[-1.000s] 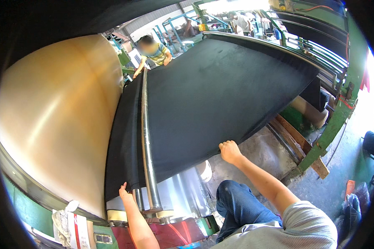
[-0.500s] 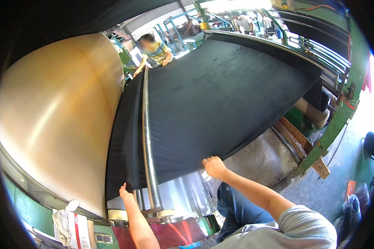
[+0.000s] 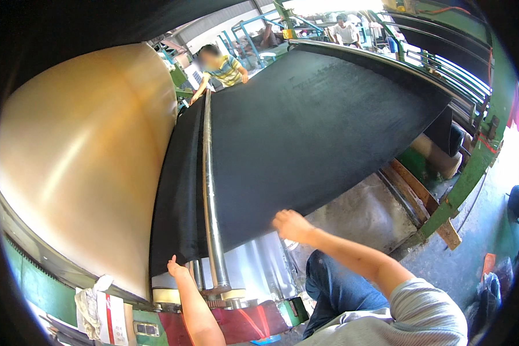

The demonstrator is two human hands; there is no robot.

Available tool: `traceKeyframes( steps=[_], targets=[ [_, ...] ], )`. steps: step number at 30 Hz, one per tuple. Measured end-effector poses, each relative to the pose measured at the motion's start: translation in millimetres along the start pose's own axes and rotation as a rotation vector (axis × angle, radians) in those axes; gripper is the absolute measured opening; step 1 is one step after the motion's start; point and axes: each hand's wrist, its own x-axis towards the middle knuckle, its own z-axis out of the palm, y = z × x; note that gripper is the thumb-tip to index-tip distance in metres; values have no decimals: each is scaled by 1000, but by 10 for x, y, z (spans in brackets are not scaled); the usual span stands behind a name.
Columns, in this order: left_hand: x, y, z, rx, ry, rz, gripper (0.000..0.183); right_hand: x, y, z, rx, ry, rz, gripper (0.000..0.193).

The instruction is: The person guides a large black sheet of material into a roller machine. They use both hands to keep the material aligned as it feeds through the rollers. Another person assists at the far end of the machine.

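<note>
A wide sheet of black fabric (image 3: 317,127) stretches from the back right down under a shiny metal bar (image 3: 211,207) to a large brass-coloured drum (image 3: 86,155). Beside the drum, at the sheet's near left corner, my left hand (image 3: 177,267) pinches the edge, its thumb pointing up; the fingertips are partly hidden. My right hand (image 3: 294,225) is at the near edge, right of the bar, with bent fingers closed over the fabric. Below that edge a bright metal surface (image 3: 265,265) shows.
Across the sheet a person in a striped shirt (image 3: 228,70) leans with one hand near the drum. Another person (image 3: 346,33) is farther back. A green machine frame (image 3: 461,190) rises at right, with a wooden board (image 3: 412,181) inside it. A white cloth (image 3: 89,314) hangs at lower left.
My right hand has shifted slightly left along the near edge, and its fingers point more to the left. My left hand stays at the corner. The view has shifted slightly.
</note>
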Motion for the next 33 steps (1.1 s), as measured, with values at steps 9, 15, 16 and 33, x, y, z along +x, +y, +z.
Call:
traceKeyframes(
  steps=[9,15,16,33],
  targets=[
    [-184,-142,171,48,-263,-2,31,-459,1415,-676,-341,60,529,8],
    [388,-133,-103,-6,-94,68,34,-475,934,-328,-285,-80,413,12],
    [400,-206,-57,-17,-82,29,34,-494,877,-305,-285,-80,415,12],
    [268,-126,-55,-16,-289,39,40,-62,66,46,-51,-148,304,12]
  ],
)
